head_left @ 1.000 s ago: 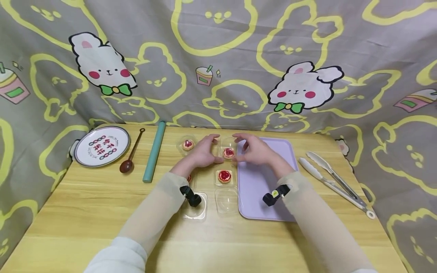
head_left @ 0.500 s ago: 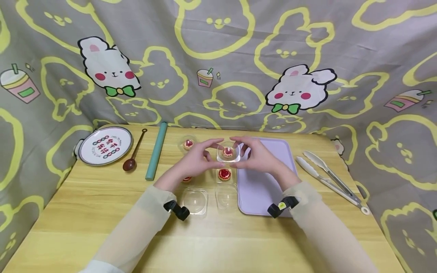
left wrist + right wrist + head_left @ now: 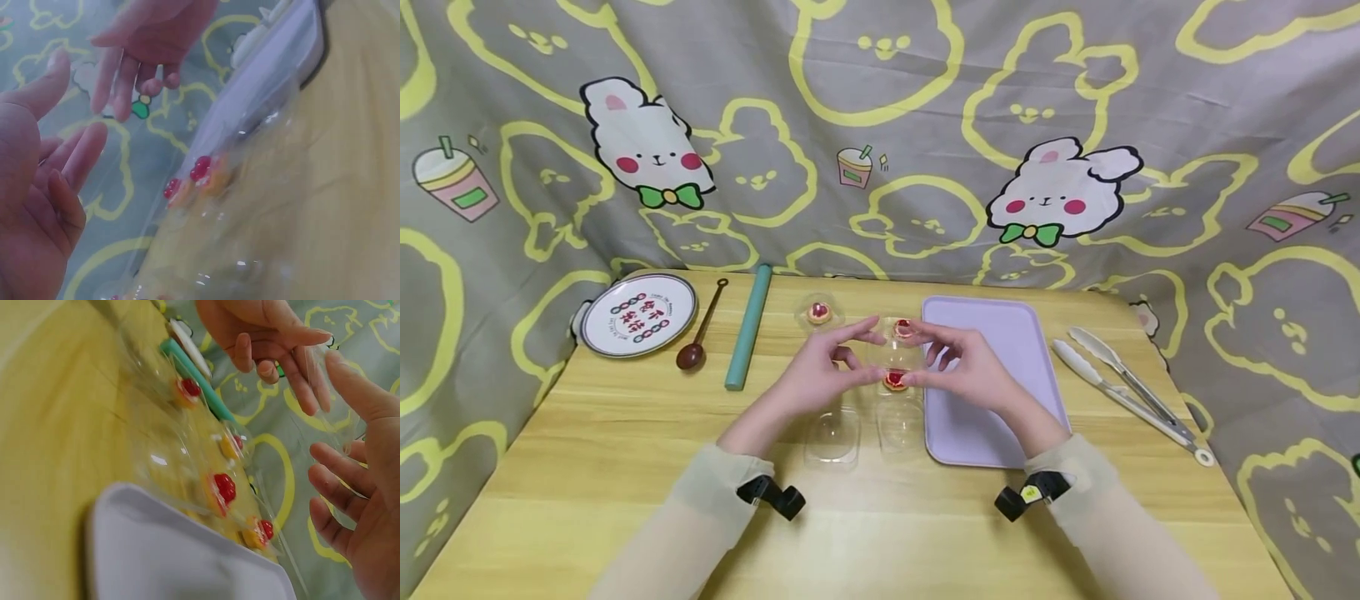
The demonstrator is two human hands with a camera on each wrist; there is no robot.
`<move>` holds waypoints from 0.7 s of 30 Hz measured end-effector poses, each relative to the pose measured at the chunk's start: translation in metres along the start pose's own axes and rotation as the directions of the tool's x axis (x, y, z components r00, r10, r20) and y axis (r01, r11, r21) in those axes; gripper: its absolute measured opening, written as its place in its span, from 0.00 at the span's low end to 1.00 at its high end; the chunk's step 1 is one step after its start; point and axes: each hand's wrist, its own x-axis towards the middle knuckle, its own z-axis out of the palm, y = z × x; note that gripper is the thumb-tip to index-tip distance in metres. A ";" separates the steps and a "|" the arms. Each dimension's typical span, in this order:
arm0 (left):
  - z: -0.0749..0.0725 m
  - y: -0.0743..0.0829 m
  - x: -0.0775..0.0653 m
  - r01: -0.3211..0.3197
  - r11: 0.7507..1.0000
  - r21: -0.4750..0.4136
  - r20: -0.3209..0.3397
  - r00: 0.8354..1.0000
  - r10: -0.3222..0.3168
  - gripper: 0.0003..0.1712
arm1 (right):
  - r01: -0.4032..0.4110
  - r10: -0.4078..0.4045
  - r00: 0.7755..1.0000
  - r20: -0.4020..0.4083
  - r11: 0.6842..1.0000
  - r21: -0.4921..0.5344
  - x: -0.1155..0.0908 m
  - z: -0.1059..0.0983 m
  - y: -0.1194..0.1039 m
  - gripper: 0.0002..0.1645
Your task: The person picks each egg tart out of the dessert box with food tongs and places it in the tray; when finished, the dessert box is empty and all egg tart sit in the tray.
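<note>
Over the row of tarts, my left hand (image 3: 823, 367) and right hand (image 3: 962, 358) grip a clear plastic lid (image 3: 893, 348) between their fingertips, one at each side. Through and beside it show the far right tart (image 3: 904, 327) and the near right tart (image 3: 895, 382), both red-topped. Another tart (image 3: 819, 312) sits in clear packaging at the far left. The near left tart (image 3: 189, 387) is covered by my left hand in the head view but appears in the right wrist view. Two more clear plastic pieces (image 3: 833, 435) lie nearer to me.
Right of the tarts lies a lilac tray (image 3: 992, 437), then metal tongs (image 3: 1135, 400). On the left are a teal rolling pin (image 3: 748, 329), a brown spoon (image 3: 691, 356) and a white plate (image 3: 598, 337). A patterned curtain (image 3: 917, 75) closes off the table's back.
Both hands closed in on the clear lid at the far right tart, lifted it and brought it back toward me. That tart stays on the table.
</note>
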 end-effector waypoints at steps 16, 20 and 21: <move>0.015 0.003 -0.028 0.016 1.000 -0.006 -0.099 0.995 -0.017 0.24 | -0.011 0.011 0.992 -0.129 1.000 0.001 -0.018 0.030 -0.014 0.22; 0.017 0.007 -0.032 0.034 0.999 0.019 -0.158 0.987 -0.030 0.29 | -0.010 0.014 0.983 -0.183 1.000 0.019 -0.020 0.038 -0.018 0.23; 0.018 0.008 -0.033 0.036 0.999 0.018 -0.171 0.985 -0.033 0.29 | -0.009 0.012 0.980 -0.196 1.000 0.016 -0.021 0.040 -0.018 0.23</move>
